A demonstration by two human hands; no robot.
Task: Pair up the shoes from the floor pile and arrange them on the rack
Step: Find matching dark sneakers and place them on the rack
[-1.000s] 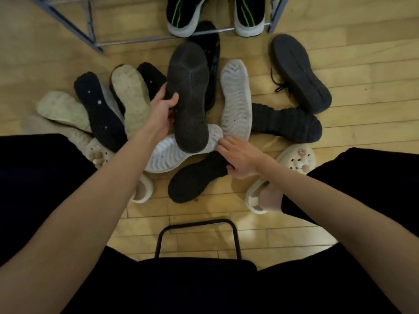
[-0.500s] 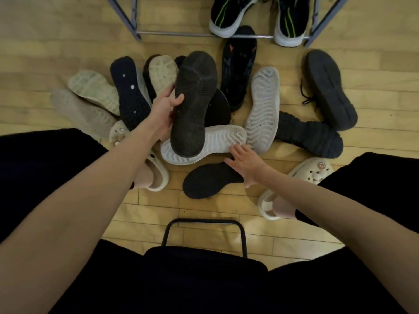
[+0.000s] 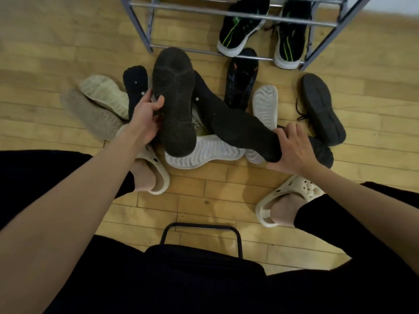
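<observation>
Fingers of left hand grip dark shoe, sole up, long axis toward rack. Right hand grips heel of second dark shoe, angled left across pile, toe beside first. Both lifted; rack straight ahead, near.

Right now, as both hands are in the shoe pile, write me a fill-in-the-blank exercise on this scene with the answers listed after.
1. The left hand holds a black shoe with its ____ facing the camera.
2. The right hand grips a second black shoe by one ____.
3. The pair of black shoes with green stripes sits on the ____.
4. The person's own feet wear cream-coloured ____.

Missing words: sole; end; rack; clogs
</observation>
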